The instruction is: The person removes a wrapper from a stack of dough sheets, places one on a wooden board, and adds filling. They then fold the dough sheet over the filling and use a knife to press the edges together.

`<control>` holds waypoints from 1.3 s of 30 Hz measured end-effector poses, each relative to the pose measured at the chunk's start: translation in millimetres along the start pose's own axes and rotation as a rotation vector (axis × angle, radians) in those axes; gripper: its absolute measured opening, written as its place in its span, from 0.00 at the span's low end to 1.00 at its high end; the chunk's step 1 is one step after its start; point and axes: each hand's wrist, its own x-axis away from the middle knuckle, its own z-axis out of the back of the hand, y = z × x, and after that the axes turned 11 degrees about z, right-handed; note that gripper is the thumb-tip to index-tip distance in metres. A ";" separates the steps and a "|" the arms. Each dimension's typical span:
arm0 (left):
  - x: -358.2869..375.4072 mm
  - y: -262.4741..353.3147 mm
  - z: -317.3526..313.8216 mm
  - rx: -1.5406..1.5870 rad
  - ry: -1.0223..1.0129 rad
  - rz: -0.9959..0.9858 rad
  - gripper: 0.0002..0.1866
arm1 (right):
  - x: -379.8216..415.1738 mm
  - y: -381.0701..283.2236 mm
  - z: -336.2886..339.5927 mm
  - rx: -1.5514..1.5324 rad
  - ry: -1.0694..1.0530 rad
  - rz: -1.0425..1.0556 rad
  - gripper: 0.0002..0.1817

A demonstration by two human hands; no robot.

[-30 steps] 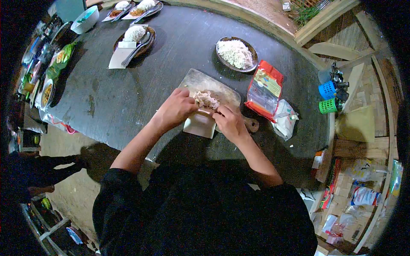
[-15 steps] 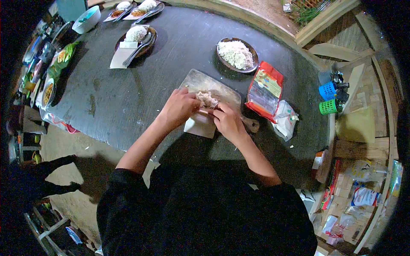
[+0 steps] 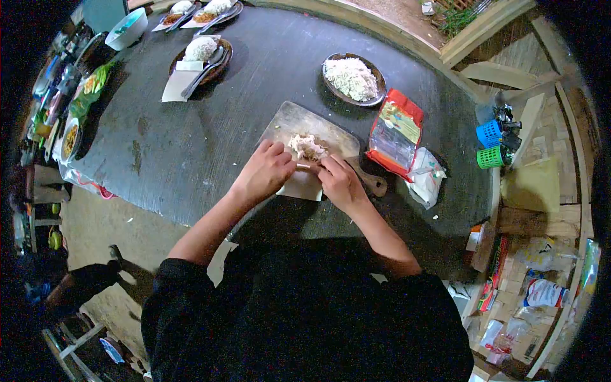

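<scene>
Pale shredded meat (image 3: 307,146) lies in a small heap on a wooden cutting board (image 3: 286,118) in front of me. My left hand (image 3: 264,169) is closed over the board's left side, just left of the heap. On the other side, my right hand (image 3: 340,181) has its fingers drawn together at the heap's lower right edge. A pale rectangular sheet (image 3: 301,186) lies between the hands, its upper edge running from one set of fingertips to the other. What exactly the fingers pinch I cannot tell. The board's handle (image 3: 377,186) pokes out beyond my right hand.
A dish of white rice (image 3: 350,77), a red packet (image 3: 396,134) and a white plastic bag (image 3: 425,178) lie to the right. Plated rice mounds (image 3: 201,49) with spoons and a white bowl (image 3: 126,29) stand far left. Another person's leg (image 3: 95,280) shows on the lower left.
My left hand has drawn back from the meat, leftward and slightly down, so more of the heap shows. The right hand stays close to it. The other person's legs have shifted.
</scene>
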 end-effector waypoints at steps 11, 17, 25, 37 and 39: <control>-6.5 2.8 -0.4 0.174 -0.068 0.279 0.04 | -2.0 1.8 -0.5 -0.145 -0.030 -0.221 0.06; -4.7 3.3 -5.5 0.064 -0.081 0.194 0.03 | -2.8 -1.4 1.9 -0.092 -0.070 -0.173 0.05; 15.0 11.6 -0.6 0.052 -0.030 0.093 0.04 | 12.3 -7.2 1.7 -0.077 -0.004 0.000 0.07; -3.8 11.7 -1.0 0.021 -0.155 0.238 0.04 | 3.6 -6.4 10.3 -0.160 -0.037 -0.223 0.08; -3.8 12.5 -1.4 -0.010 -0.114 0.226 0.04 | 2.6 -6.7 7.7 -0.153 -0.037 -0.219 0.08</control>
